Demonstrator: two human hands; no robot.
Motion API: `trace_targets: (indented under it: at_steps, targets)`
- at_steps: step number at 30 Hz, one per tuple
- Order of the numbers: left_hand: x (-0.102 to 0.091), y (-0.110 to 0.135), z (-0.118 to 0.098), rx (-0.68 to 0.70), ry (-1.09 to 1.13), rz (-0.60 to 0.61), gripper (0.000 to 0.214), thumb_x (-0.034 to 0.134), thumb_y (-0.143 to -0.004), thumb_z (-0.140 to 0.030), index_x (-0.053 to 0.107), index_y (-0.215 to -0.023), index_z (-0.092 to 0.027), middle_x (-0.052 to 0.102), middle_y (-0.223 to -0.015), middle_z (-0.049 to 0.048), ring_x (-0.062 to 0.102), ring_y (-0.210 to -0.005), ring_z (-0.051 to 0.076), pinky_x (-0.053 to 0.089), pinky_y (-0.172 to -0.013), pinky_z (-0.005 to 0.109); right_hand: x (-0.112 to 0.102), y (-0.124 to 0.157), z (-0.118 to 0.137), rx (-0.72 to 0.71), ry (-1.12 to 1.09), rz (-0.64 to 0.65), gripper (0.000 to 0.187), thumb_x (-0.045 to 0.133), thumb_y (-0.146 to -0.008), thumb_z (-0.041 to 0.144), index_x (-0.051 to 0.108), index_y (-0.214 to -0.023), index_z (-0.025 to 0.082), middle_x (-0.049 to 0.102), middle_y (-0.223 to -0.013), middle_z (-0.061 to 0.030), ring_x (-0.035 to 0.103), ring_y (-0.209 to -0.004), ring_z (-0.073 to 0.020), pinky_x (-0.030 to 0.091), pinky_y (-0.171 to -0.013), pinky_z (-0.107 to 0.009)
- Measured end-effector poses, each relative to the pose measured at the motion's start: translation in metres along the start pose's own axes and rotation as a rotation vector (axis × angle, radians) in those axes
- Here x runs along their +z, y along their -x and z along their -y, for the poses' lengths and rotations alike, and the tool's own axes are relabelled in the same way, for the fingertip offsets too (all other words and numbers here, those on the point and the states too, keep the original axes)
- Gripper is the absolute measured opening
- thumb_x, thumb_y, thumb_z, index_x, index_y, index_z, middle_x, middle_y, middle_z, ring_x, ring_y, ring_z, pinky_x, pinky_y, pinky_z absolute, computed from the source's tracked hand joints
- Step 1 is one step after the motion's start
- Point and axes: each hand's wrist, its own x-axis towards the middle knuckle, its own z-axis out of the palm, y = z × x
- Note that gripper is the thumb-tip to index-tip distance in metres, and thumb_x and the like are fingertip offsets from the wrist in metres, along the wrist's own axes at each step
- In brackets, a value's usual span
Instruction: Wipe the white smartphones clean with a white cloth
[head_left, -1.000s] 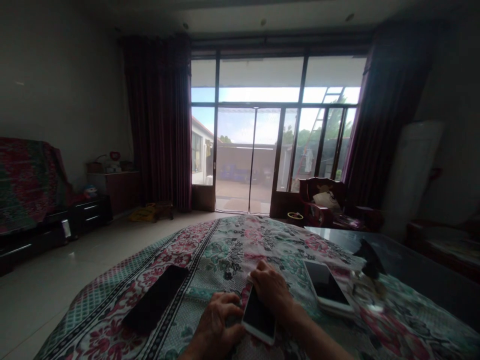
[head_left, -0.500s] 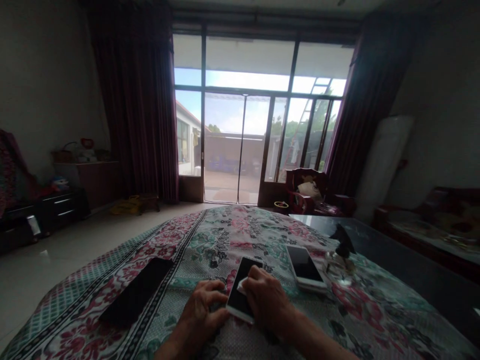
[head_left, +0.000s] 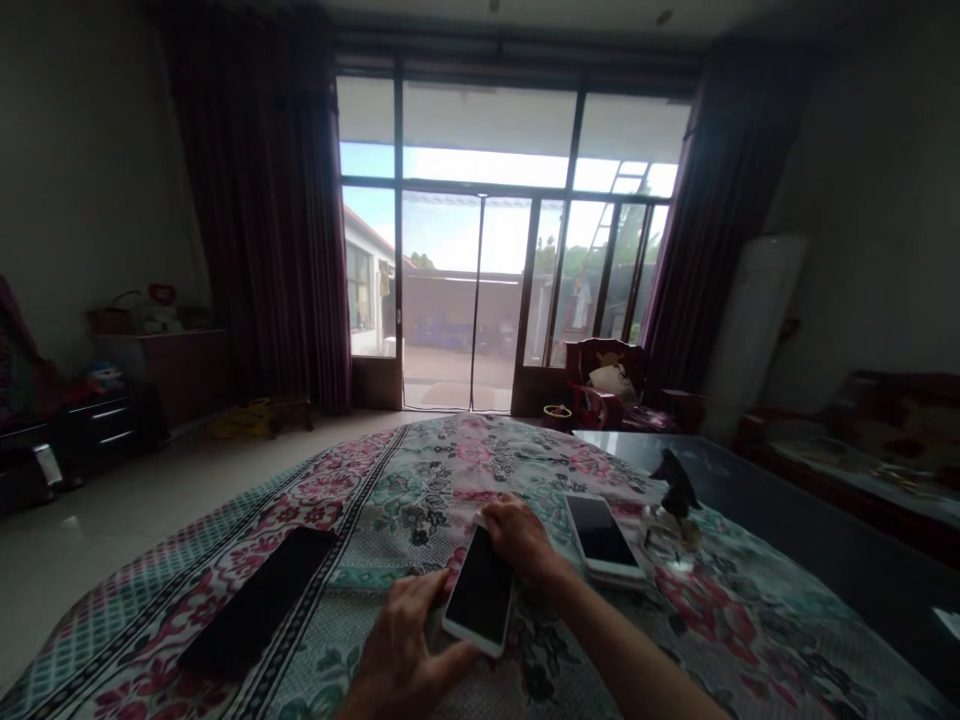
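Observation:
A white-framed smartphone (head_left: 480, 595) lies dark screen up on the patterned tablecloth (head_left: 405, 500). My left hand (head_left: 405, 635) is at its lower left, thumb and fingers spread apart, fingertips by the left edge and thumb by the bottom corner. Over the phone's upper right end, my right hand (head_left: 521, 535) is closed with bent fingers. A small bit of white wipe (head_left: 480, 518) shows at its fingertips; the palm hides the rest. To the right lies another white phone (head_left: 602, 532), apparently on a pale flat thing. On the left rests a large black phone-shaped slab (head_left: 259, 600).
Beyond the second phone stands a glass jar (head_left: 671, 535) with a dark object (head_left: 677, 483) on top. A dark glossy table (head_left: 757, 510) adjoins on the right. Farther back are a red wooden chair (head_left: 607, 385) and a glazed door (head_left: 461, 300).
My right hand has moved up the phone toward its far end, uncovering most of the screen. My left thumb has shifted to the bottom corner. The view has tilted slightly.

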Motion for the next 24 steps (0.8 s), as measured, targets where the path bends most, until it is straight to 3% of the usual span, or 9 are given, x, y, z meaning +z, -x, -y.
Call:
trace_targets:
  at_steps: [2, 5, 7, 11, 16, 24]
  targets:
    - [0.007, 0.004, -0.003, 0.011, -0.058, 0.033, 0.077, 0.076, -0.06, -0.038, 0.054, -0.131, -0.018, 0.061, -0.128, 0.0132, 0.052, -0.121, 0.035, 0.041, -0.104, 0.047, -0.001, 0.003, -0.004, 0.017, -0.009, -0.001, 0.03, 0.041, -0.091, 0.02, 0.07, -0.084, 0.018, 0.067, -0.096, -0.0073, 0.06, -0.085, -0.0148, 0.038, -0.077, -0.023]
    - [0.011, 0.006, 0.0, 0.001, -0.139, 0.063, 0.076, 0.069, -0.065, -0.035, 0.049, -0.135, -0.016, 0.055, -0.136, 0.0137, 0.045, -0.128, 0.035, 0.035, -0.11, 0.048, -0.003, 0.011, -0.013, 0.034, -0.022, 0.006, 0.027, 0.046, -0.088, 0.019, 0.071, -0.08, 0.017, 0.068, -0.089, -0.0077, 0.061, -0.083, -0.0159, 0.038, -0.076, -0.024]
    - [0.009, 0.005, 0.009, 0.003, -0.164, 0.055, 0.072, 0.062, -0.067, -0.025, 0.048, -0.137, -0.015, 0.055, -0.137, 0.0113, 0.043, -0.131, 0.031, 0.031, -0.113, 0.045, -0.006, 0.02, -0.019, 0.035, -0.036, 0.021, 0.024, 0.049, -0.085, 0.018, 0.072, -0.084, 0.018, 0.069, -0.088, -0.0065, 0.062, -0.085, -0.0159, 0.039, -0.077, -0.023]
    - [-0.005, 0.0, 0.024, 0.019, -0.137, 0.176, 0.08, 0.055, -0.059, -0.011, 0.046, -0.138, -0.016, 0.051, -0.141, 0.009, 0.04, -0.134, 0.028, 0.031, -0.114, 0.04, -0.005, 0.042, -0.026, 0.009, -0.139, -0.014, 0.024, 0.051, -0.084, 0.017, 0.073, -0.095, 0.02, 0.068, -0.093, -0.0054, 0.062, -0.085, -0.0148, 0.041, -0.077, -0.021]
    - [-0.02, -0.003, 0.024, 0.018, -0.078, 0.153, 0.079, 0.063, -0.064, -0.02, 0.043, -0.139, -0.012, 0.051, -0.139, 0.0125, 0.042, -0.131, 0.029, 0.034, -0.111, 0.042, 0.004, 0.059, -0.023, -0.038, -0.246, -0.168, 0.024, 0.048, -0.09, 0.021, 0.07, -0.099, 0.022, 0.064, -0.094, -0.005, 0.061, -0.086, -0.0142, 0.042, -0.08, -0.021]
    - [-0.026, -0.005, 0.025, -0.005, -0.008, 0.144, 0.078, 0.07, -0.064, -0.025, 0.045, -0.138, -0.016, 0.056, -0.133, 0.011, 0.048, -0.124, 0.029, 0.036, -0.108, 0.041, -0.007, 0.062, -0.018, -0.075, -0.176, -0.097, 0.022, 0.049, -0.09, 0.021, 0.071, -0.094, 0.021, 0.063, -0.094, -0.0047, 0.06, -0.087, -0.0139, 0.042, -0.08, -0.021]
